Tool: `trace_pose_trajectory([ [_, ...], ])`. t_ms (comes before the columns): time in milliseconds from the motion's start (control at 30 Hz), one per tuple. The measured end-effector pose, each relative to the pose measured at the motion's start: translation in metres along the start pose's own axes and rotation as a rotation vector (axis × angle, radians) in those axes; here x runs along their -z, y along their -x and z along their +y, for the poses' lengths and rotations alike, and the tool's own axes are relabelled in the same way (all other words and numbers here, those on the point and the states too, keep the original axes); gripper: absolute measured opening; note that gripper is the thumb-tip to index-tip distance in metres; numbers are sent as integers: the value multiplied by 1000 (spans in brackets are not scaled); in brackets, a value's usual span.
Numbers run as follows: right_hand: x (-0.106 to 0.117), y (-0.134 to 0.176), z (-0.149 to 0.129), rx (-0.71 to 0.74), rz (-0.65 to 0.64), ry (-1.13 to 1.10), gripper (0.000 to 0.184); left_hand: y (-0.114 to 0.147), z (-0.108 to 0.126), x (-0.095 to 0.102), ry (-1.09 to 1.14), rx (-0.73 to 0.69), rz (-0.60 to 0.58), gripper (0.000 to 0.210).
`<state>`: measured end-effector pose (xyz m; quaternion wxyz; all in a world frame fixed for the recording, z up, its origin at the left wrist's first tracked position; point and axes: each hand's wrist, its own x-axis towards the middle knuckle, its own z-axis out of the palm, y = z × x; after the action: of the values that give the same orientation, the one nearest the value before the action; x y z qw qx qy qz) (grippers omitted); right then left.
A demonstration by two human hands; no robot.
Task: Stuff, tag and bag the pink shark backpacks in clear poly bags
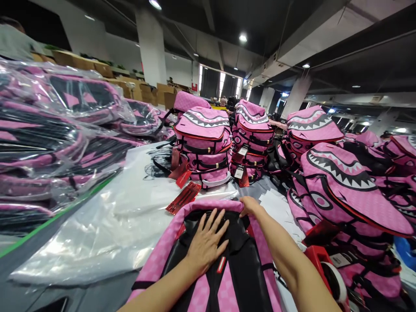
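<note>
The pink and black backpack (240, 268) lies directly beneath the left hand (208, 245), at the near side of the bench (81, 294). It is bare, with no plastic around it, so by that measure it looks unwrapped. Left of the left hand, many wrapped bags (78, 97) are piled in clear film. Beyond the right hand (251, 206) stands a stack of bags (204, 143) without film, and more loose bags (351, 186) sit to its right; these too appear unwrapped. The plastic sheets (97, 225) spread flat to the left of the left hand look unused.

The backpack's black, strapped side faces up. Its top end points away from the person, towards the stack beyond the hands, and its long axis runs from the person's body outwards; the bottom end is cut off by the frame.

The left hand is flat, fingers spread wide over the black panel. The right hand has its fingers bent at the top edge's right corner; whether it pinches the cloth I cannot tell, as the fingertips are partly hidden.
</note>
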<state>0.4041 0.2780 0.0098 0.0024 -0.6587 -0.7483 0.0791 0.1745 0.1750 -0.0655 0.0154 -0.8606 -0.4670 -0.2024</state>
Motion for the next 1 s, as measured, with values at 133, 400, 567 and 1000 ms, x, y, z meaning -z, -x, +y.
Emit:
trace_pose_trajectory([
  [133, -7, 2, -7, -20, 17, 43, 42, -14, -12, -6, 60, 90, -8, 52],
  [400, -24, 169, -94, 282, 199, 50, 50, -19, -11, 0, 180, 147, 31, 51],
  [567, -59, 218, -133, 524, 109, -16, 55, -25, -14, 17, 316, 185, 4, 56],
  [1000, -96, 177, -126, 379, 207, -175, 40, 125, 47, 58, 353, -872, -51, 39],
])
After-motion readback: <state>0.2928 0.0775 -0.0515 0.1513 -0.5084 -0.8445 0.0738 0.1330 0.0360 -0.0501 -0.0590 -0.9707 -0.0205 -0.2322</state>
